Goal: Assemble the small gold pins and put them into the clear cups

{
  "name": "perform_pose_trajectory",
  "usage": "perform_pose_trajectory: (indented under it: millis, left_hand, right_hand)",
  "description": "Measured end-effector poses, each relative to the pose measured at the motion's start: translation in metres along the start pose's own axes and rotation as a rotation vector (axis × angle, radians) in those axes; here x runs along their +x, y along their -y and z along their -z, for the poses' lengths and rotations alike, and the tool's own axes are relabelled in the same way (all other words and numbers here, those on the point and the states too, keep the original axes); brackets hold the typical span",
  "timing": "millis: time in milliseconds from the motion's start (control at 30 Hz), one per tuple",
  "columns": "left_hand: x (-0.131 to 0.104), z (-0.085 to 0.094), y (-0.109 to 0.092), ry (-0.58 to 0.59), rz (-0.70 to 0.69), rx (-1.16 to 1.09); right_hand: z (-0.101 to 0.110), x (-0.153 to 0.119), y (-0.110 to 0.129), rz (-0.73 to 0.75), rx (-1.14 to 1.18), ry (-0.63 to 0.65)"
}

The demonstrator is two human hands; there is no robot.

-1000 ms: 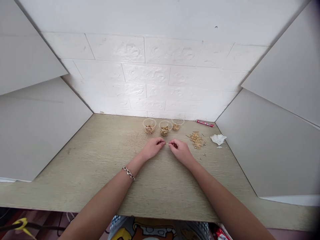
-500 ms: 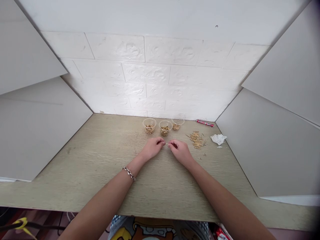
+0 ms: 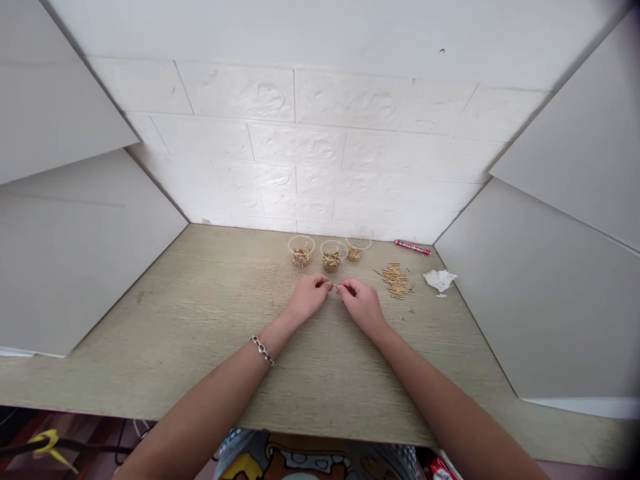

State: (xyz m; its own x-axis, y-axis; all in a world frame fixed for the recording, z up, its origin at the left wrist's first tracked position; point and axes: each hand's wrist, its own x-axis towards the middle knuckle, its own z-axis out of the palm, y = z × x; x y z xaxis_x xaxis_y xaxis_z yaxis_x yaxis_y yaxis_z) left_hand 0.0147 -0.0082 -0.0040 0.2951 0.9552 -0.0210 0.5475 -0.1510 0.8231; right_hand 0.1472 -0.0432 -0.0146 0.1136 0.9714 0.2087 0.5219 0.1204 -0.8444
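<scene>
My left hand (image 3: 310, 293) and my right hand (image 3: 359, 301) meet over the middle of the table, fingertips pinched close together. Between them shows a tiny thin piece (image 3: 335, 287), pale or gold, too small to name; both pinches close on it. Just beyond my hands stand three clear plastic cups: the left cup (image 3: 301, 252), the middle cup (image 3: 333, 256) and the right cup (image 3: 358, 247), each with small gold-coloured pieces inside. To the right of my right hand lies a pile of thin gold rods (image 3: 395, 280).
A red pen-like tube (image 3: 413, 247) lies near the back wall (image 3: 320, 147). Crumpled white paper or plastic (image 3: 440, 280) sits by the right grey panel (image 3: 540, 293). Small specks (image 3: 275, 280) are scattered left of my hands. Another grey panel (image 3: 90, 253) bounds the table (image 3: 200, 360) at left.
The view has shifted slightly. Both hands keep their pinch at the same place, with the fingertips a little closer together and less of the thin piece showing.
</scene>
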Motion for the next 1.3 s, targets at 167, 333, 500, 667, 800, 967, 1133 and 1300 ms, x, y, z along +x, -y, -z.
perform_pose_trajectory:
  millis: [167,333,500,667,800,967,1133,1300]
  left_hand:
    - [0.0004,-0.0020,0.0003,-0.022,0.031,-0.016]
    - [0.0009,-0.0009,0.0017,-0.006,0.031,-0.073]
    - [-0.0015,0.0027,-0.0026,0.037,-0.029,-0.101]
    - [-0.0031,0.0043,-0.0063,0.039,-0.061,-0.103]
    - [-0.0021,0.0041,-0.0049,0.055,-0.056,-0.170]
    - [-0.0034,0.0056,-0.0053,0.076,-0.041,-0.181]
    - [-0.0041,0.0067,-0.0039,0.073,-0.033,-0.196]
    - [-0.0043,0.0071,-0.0067,0.085,-0.046,-0.210]
  right_hand:
    - [-0.0025,-0.0001,0.0003,-0.025,0.048,0.003]
    - [-0.0016,0.0003,-0.0008,-0.003,0.067,0.013]
    - [-0.0017,-0.0009,-0.0016,0.048,0.026,0.013]
    - [-0.0031,-0.0021,-0.0002,0.051,0.054,0.033]
    - [-0.0021,-0.0028,0.0017,0.060,0.045,0.043]
    - [0.0009,-0.0026,0.0021,0.062,0.048,0.062]
    - [0.0015,-0.0016,0.0002,0.073,0.038,0.093]
    - [0.0002,-0.0019,0.0008,0.083,-0.006,0.087]
